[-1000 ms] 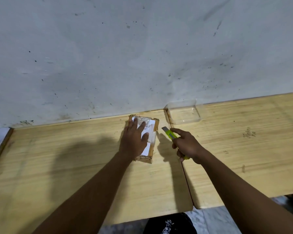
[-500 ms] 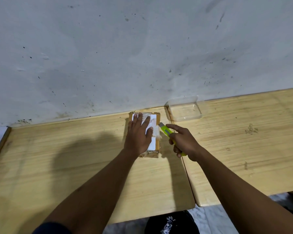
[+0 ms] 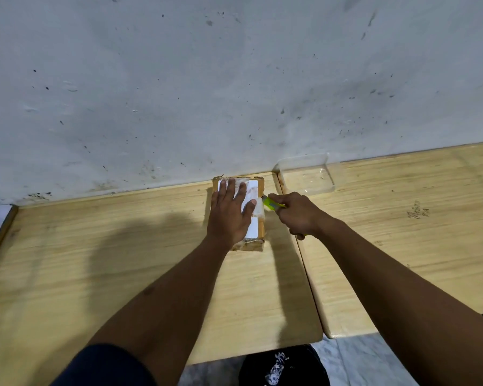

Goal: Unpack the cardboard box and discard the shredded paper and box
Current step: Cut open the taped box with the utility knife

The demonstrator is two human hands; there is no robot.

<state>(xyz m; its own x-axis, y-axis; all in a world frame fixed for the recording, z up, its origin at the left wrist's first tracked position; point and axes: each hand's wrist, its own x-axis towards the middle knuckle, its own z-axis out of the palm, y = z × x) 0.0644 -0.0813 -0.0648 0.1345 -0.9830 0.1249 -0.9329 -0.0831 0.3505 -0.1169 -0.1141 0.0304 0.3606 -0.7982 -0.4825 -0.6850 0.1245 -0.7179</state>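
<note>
A small cardboard box point(image 3: 259, 231) with a white label and clear tape lies flat on the left wooden table point(image 3: 123, 260), close to the wall. My left hand point(image 3: 230, 215) presses flat on its top, fingers spread. My right hand point(image 3: 297, 214) is closed around a yellow-green utility knife point(image 3: 271, 203). The knife's tip touches the box's right edge at the taped seam. What the box holds is hidden.
A clear plastic container point(image 3: 307, 174) stands against the wall just right of the box, on the right table point(image 3: 416, 232). A narrow seam separates the two tables. A stained grey wall point(image 3: 234, 79) rises behind them. Tiled floor shows below the tables' front edges.
The box has straightened square to the wall under my left hand. My right hand has brought the knife from beside the box to its right edge.
</note>
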